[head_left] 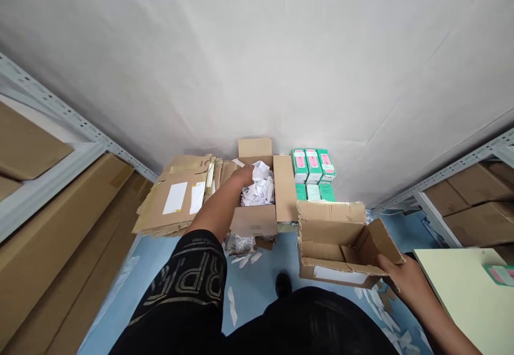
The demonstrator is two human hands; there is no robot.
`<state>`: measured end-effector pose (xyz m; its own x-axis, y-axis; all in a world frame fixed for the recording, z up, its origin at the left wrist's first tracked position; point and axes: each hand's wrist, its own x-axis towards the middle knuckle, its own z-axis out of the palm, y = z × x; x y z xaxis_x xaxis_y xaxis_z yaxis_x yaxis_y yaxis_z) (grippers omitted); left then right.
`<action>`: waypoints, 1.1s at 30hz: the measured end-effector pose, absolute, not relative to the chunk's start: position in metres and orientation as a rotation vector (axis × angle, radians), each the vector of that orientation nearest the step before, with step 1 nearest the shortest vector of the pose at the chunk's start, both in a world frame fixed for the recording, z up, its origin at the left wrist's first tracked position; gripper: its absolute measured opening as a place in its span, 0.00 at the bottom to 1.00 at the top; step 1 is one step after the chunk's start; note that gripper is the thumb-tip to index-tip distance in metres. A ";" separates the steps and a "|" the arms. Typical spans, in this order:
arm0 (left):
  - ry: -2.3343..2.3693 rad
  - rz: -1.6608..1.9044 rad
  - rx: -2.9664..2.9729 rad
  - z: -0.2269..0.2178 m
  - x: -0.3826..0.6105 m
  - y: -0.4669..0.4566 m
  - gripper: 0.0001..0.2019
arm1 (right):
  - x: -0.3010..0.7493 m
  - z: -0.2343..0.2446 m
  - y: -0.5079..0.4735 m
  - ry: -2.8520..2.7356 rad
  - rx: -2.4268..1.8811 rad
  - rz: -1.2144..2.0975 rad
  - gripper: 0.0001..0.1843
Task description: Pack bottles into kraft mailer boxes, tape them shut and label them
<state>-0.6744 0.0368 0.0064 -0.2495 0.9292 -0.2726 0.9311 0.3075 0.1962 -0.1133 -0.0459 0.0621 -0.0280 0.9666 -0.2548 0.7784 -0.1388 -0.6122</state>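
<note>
My left hand (243,175) reaches into an open cardboard box (254,220) filled with crumpled white paper (259,191). Its fingers are curled against the paper at the upper left of the pile, and the fingertips are partly hidden. My right hand (395,273) grips a second cardboard box (333,232) by its right side. That box is open, held tilted towards me above the floor, with torn flap edges and a white label on its near side; no contents show inside.
Flattened cardboard (158,197) lies stacked on the left. Several green-and-white boxes (313,167) with pink panels stand by the wall. Shelves with cartons (60,221) flank both sides. A pale tabletop (461,285) juts in at right. Paper scraps (232,307) litter the blue floor.
</note>
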 end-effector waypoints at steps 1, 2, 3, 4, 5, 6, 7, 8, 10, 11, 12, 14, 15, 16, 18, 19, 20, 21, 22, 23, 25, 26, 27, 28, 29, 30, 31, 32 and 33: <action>2.233 -0.025 1.692 0.003 -0.676 0.044 0.41 | -0.115 0.062 -0.049 -1.837 -1.991 0.921 0.16; 2.221 -0.043 1.708 0.000 -0.678 0.052 0.42 | -0.116 0.062 -0.052 -1.829 -2.015 0.915 0.16; 2.207 -0.064 1.720 -0.002 -0.679 0.059 0.43 | -0.116 0.062 -0.054 -1.823 -2.031 0.918 0.17; 2.193 -0.086 1.728 -0.005 -0.680 0.066 0.43 | -0.116 0.061 -0.056 -1.818 -2.037 0.922 0.17; 2.177 -0.110 1.730 -0.007 -0.680 0.072 0.41 | -0.115 0.060 -0.057 -1.813 -2.039 0.922 0.18; 2.161 -0.135 1.727 -0.009 -0.681 0.077 0.38 | -0.114 0.059 -0.058 -1.811 -2.039 0.923 0.18; 2.148 -0.160 1.720 -0.011 -0.681 0.081 0.35 | -0.113 0.058 -0.059 -1.808 -2.048 0.925 0.19; 2.139 -0.182 1.710 -0.013 -0.680 0.084 0.31 | -0.113 0.058 -0.059 -1.803 -2.066 0.928 0.19; 2.142 -0.213 1.691 -0.013 -0.680 0.087 0.24 | -0.111 0.056 -0.059 -1.786 -2.102 0.923 0.18; 2.150 -0.216 1.688 -0.011 -0.681 0.088 0.22 | -0.111 0.055 -0.059 -1.780 -2.114 0.921 0.18; 2.159 -0.209 1.696 -0.008 -0.682 0.087 0.20 | -0.111 0.054 -0.058 -1.775 -2.120 0.914 0.18; 2.168 -0.167 1.740 0.002 -0.685 0.084 0.16 | -0.111 0.053 -0.056 -1.766 -2.117 0.891 0.18; 2.165 -0.137 1.773 0.009 -0.686 0.082 0.15 | -0.112 0.052 -0.055 -1.761 -2.114 0.885 0.19; 2.159 -0.110 1.806 0.017 -0.686 0.078 0.14 | -0.114 0.051 -0.053 -1.754 -2.111 0.882 0.20; 2.133 0.004 1.898 0.039 -0.683 0.070 0.14 | -0.117 0.050 -0.048 -1.745 -2.092 0.884 0.19; 2.108 0.094 1.960 0.051 -0.679 0.066 0.14 | -0.120 0.049 -0.045 -1.744 -2.082 0.889 0.19; 2.061 0.252 2.051 0.064 -0.675 0.061 0.15 | -0.122 0.049 -0.042 -1.744 -2.075 0.891 0.18; 1.992 0.423 2.149 0.077 -0.669 0.057 0.15 | -0.125 0.049 -0.038 -1.747 -2.070 0.886 0.17; 1.926 0.561 2.225 0.090 -0.662 0.053 0.16 | -0.127 0.048 -0.035 -1.754 -2.067 0.877 0.17; 1.889 0.673 2.260 0.102 -0.654 0.049 0.17 | -0.130 0.049 -0.032 -1.765 -2.068 0.866 0.16; 1.878 0.827 2.231 0.126 -0.639 0.043 0.17 | -0.134 0.049 -0.027 -1.795 -2.065 0.850 0.15; 1.882 0.886 2.199 0.136 -0.631 0.040 0.17 | -0.136 0.049 -0.024 -1.810 -2.058 0.843 0.14; 1.875 0.935 2.171 0.146 -0.624 0.037 0.18 | -0.136 0.049 -0.023 -1.822 -2.048 0.837 0.14; 1.845 0.976 2.158 0.155 -0.616 0.034 0.18 | -0.136 0.049 -0.021 -1.825 -2.040 0.830 0.14; 1.790 1.001 2.162 0.163 -0.608 0.029 0.18 | -0.136 0.049 -0.019 -1.822 -2.036 0.822 0.14; 1.715 1.006 2.185 0.172 -0.598 0.024 0.19 | -0.134 0.049 -0.018 -1.817 -2.031 0.826 0.14; 1.616 0.991 2.221 0.179 -0.586 0.018 0.19 | -0.132 0.048 -0.017 -1.804 -2.031 0.833 0.14; 1.507 0.953 2.270 0.186 -0.572 0.012 0.19 | -0.130 0.048 -0.016 -1.786 -2.032 0.846 0.14; 1.379 0.897 2.328 0.191 -0.556 0.006 0.19 | -0.127 0.049 -0.016 -1.763 -2.034 0.857 0.14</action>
